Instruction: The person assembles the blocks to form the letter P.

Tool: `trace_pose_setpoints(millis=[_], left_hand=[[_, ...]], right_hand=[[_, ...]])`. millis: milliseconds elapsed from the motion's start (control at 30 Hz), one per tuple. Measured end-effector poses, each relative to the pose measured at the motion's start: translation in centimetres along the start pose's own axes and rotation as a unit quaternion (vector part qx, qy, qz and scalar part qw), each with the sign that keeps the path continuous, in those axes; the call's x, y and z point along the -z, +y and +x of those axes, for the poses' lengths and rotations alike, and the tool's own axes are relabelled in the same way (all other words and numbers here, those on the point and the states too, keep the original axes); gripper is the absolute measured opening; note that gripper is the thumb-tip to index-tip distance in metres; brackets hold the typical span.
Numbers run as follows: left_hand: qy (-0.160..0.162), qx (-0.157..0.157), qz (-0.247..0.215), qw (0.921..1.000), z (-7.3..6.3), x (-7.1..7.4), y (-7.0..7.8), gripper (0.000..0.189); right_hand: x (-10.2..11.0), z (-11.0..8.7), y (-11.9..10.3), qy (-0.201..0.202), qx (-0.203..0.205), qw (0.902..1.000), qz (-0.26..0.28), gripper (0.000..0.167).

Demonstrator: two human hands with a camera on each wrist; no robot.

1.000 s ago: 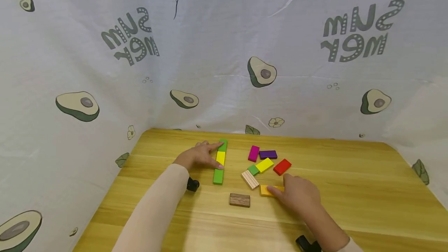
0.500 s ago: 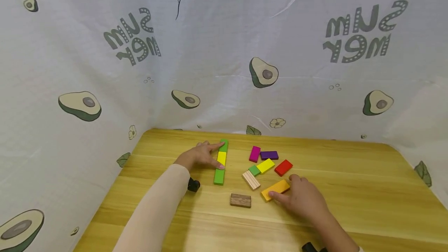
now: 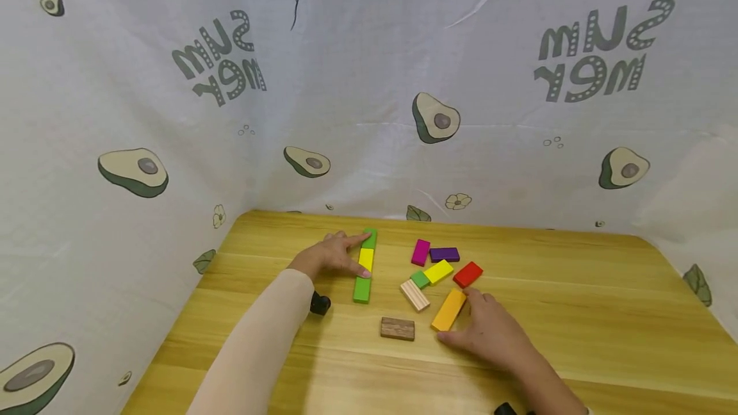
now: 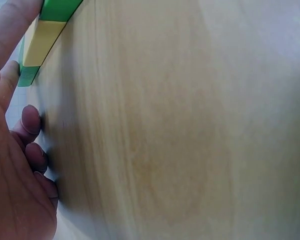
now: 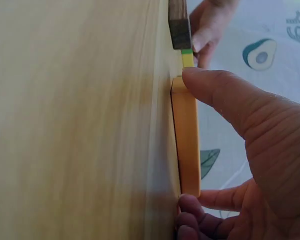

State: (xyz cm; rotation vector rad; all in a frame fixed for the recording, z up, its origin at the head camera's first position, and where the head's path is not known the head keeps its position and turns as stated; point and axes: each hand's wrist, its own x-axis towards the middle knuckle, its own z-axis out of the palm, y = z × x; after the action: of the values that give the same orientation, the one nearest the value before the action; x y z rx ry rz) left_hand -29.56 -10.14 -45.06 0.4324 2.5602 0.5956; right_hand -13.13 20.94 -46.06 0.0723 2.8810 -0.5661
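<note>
My left hand (image 3: pixel 331 256) lies over a straight row of blocks on the table. Its index fingertip touches the far green block (image 3: pixel 369 235), and its thumb reaches across where the yellow block (image 3: pixel 366 257) meets the near green block (image 3: pixel 362 290). In the left wrist view its other fingers are bent beside the row. My right hand (image 3: pixel 490 328) pinches an orange block (image 3: pixel 448 310) lengthwise, thumb at the near end and a finger at the far end. The right wrist view shows this orange block (image 5: pixel 187 137) low along the tabletop.
Loose blocks lie between the hands: dark brown (image 3: pixel 398 328), striped light wood (image 3: pixel 415 294), small green (image 3: pixel 420 279), yellow (image 3: pixel 439 271), red (image 3: pixel 468 274), magenta (image 3: pixel 421 252) and purple (image 3: pixel 444 254). A printed curtain (image 3: pixel 369 178) hangs behind the wooden table (image 3: pixel 576 312).
The orange block has turned from nearly crosswise to slanting away from me. My right thumb has moved from its top to its near end. My left hand has stayed on the row.
</note>
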Motion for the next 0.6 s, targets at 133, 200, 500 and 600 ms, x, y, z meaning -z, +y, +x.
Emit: trace_pose_setpoints(millis=[133, 200, 500, 600], left_hand=[[0.002, 0.003, 0.004, 1.0000, 0.0, 0.0, -0.1, 0.100], [0.002, 0.005, 0.005, 1.0000, 0.0, 0.0, -0.2, 0.100], [0.002, 0.009, 0.006, 0.9999, 0.1, 0.0, -0.2, 0.100], [0.002, 0.011, 0.008, 0.9999, 0.0, 0.1, -0.1, 0.100]], right_hand=[[0.5, 0.1, 0.1, 0.006, 0.029, 0.9994, 0.021, 0.122], [0.7, 0.1, -0.5, 0.017, 0.055, 0.9979, 0.028, 0.117], [-0.7, 0.0, -7.7, 0.004, 0.206, 0.9778, 0.036, 0.100], [-1.9, 0.2, -9.9, -0.009, 0.265, 0.9643, -0.002, 0.098]])
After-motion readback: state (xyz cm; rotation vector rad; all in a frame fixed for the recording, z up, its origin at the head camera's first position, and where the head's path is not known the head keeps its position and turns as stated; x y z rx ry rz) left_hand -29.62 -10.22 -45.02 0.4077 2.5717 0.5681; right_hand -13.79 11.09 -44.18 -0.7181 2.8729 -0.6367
